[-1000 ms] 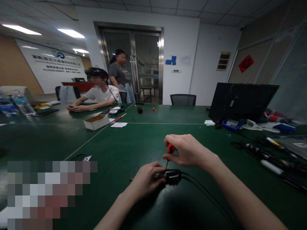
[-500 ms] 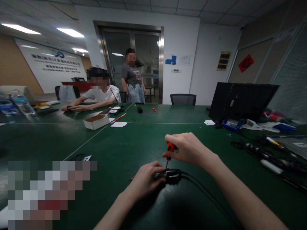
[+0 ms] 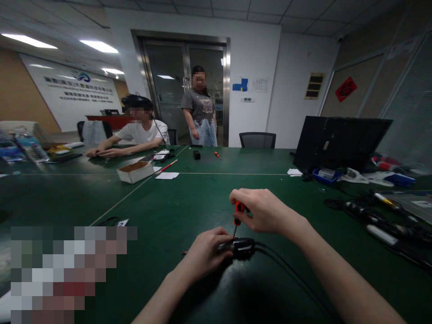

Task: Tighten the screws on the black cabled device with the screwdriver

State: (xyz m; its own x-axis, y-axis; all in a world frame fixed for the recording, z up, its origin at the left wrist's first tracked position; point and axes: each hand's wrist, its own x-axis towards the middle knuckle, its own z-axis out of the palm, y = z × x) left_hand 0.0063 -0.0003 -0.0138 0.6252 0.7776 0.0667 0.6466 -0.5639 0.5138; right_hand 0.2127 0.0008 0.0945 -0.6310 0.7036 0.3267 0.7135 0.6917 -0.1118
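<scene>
A black device [image 3: 243, 248] with a cable trailing to the lower right lies on the green table [image 3: 162, 211]. My left hand [image 3: 211, 246] is closed around its left part, fingers on top and thumb in front. Above it, my right hand [image 3: 254, 209] grips the red and black handle of a screwdriver [image 3: 238, 214] between thumb and fingers. The screwdriver stands nearly upright, and its thin shaft reaches down to the device's upper edge beside my left fingertips. Where exactly the tip sits is too small to tell.
An open white box [image 3: 135, 173] and papers [image 3: 168, 175] lie farther left. Another screwdriver [image 3: 218, 155] and a small black block [image 3: 196, 155] are at the back. A monitor [image 3: 340, 141] and cables [image 3: 367, 216] stand right. One person sits across the table; another stands behind.
My right fingers have shifted slightly on the screwdriver handle. My left hand and the device have stayed in place. The standing person has moved to the right and turned.
</scene>
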